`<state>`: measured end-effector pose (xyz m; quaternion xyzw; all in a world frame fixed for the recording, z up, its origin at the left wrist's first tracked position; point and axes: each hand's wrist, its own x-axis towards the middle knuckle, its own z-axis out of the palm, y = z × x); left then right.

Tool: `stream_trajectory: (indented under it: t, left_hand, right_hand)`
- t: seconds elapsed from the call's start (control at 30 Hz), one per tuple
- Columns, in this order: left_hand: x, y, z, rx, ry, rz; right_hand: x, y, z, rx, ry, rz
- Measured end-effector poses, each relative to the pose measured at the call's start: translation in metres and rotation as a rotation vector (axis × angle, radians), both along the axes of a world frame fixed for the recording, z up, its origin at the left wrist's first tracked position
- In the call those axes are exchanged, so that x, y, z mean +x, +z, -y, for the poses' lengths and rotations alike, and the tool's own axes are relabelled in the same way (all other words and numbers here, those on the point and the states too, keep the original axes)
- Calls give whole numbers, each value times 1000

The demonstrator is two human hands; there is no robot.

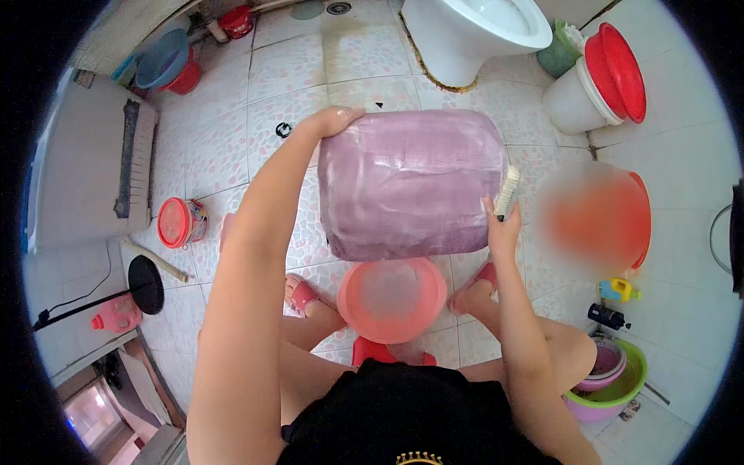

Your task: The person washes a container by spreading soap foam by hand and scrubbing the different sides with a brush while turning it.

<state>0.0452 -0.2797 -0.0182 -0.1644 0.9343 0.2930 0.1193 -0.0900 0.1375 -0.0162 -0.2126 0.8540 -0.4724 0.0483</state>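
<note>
A large purple block with rounded corners (411,186), streaked with white like suds, is held up before me above the tiled floor; I cannot tell its exact kind. My left hand (339,121) grips its far left corner, with the fingers partly hidden behind the edge. In my right hand (504,223), at the near right edge, is a scrub brush (508,188) with pale bristles pointing outward. The right thumb lies against the block's side. Just below the block, between my feet, a pink basin (353,310) holds cloudy water.
A white toilet (473,39) stands at the far side. To the right are a white bucket with a red lid (577,97), a blurred red tub (642,221) and a green basin (637,380). At left, a small red-lidded bucket (177,223) and a white appliance (74,163) stand.
</note>
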Motion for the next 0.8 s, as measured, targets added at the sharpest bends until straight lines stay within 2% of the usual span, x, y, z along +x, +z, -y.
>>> stream_trajectory:
  t: [0.1, 0.2, 0.3, 0.37, 0.4, 0.53, 0.63, 0.7, 0.8]
  left_hand:
    - [-23, -18, 12, 26, 173, 246]
    - [-49, -26, 0, -162, -185, 118]
    - [-60, 25, -73, -179, 111, 54]
    - [-75, 8, -99, -157, 187, -157]
    - [-76, 19, -122, -213, 241, -211]
    - [-42, 32, -193, -475, 304, -563]
    - [5, 38, -206, -516, 297, -635]
    - [46, 40, -207, -602, 376, -552]
    - [84, 33, -206, -668, 564, -466]
  right_hand:
    - [3, 4, 2, -50, 21, 22]
    - [3, 3, 6, -40, -4, 29]
    - [0, -6, 6, -50, -19, 20]
    - [-3, -8, 6, -28, 9, 3]
    - [-4, -7, 5, -18, 24, -7]
    - [-2, 3, 7, 87, 0, -61]
    - [7, 24, 13, 186, -51, -173]
    - [22, 58, 20, 242, -79, -241]
    - [36, 82, 33, 339, 61, -372]
